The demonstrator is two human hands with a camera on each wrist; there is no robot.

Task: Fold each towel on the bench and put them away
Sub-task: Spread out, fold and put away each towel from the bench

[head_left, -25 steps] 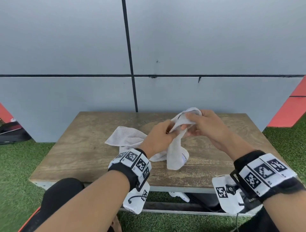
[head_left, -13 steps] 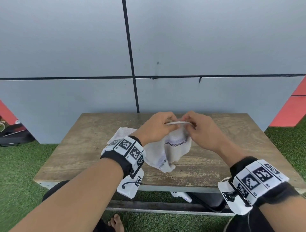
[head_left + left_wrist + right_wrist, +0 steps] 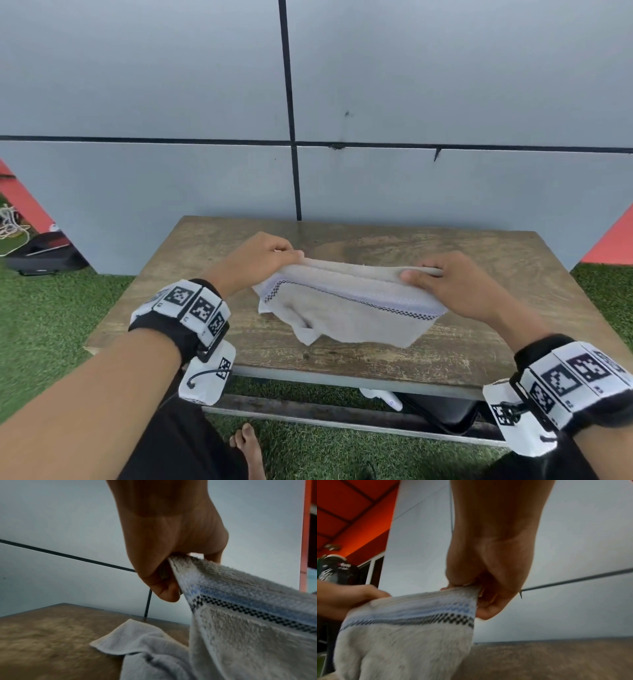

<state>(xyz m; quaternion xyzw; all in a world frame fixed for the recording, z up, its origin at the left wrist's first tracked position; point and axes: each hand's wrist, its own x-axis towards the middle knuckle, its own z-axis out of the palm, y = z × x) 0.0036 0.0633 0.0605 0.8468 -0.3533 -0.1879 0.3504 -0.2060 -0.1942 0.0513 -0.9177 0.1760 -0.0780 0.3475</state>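
Left background: a black bag is seen lying on the green turf beside the grey panelled wall.
Left hand: the fingers are curled round the left end of the towel's upper edge, and the corner is pinched between thumb and fingers, as seen in the left wrist view.
Left wristband: a black strap with white square-code markers is worn on the left wrist.
Towel: a pale terry towel is held stretched between both hands above the tabletop; a blue band and a black checked stripe run along it just under the held edge; the lower part hangs down, and its bottom rests crumpled on the wood.
Tabletop: a worn wooden surface is set against the wall, and the towel is held over its middle.
Right hand: the right end of the same edge is gripped, with the thumb on the near side and the fingers curled over the far side.
Right wristband: a matching marked strap is worn on the right wrist.
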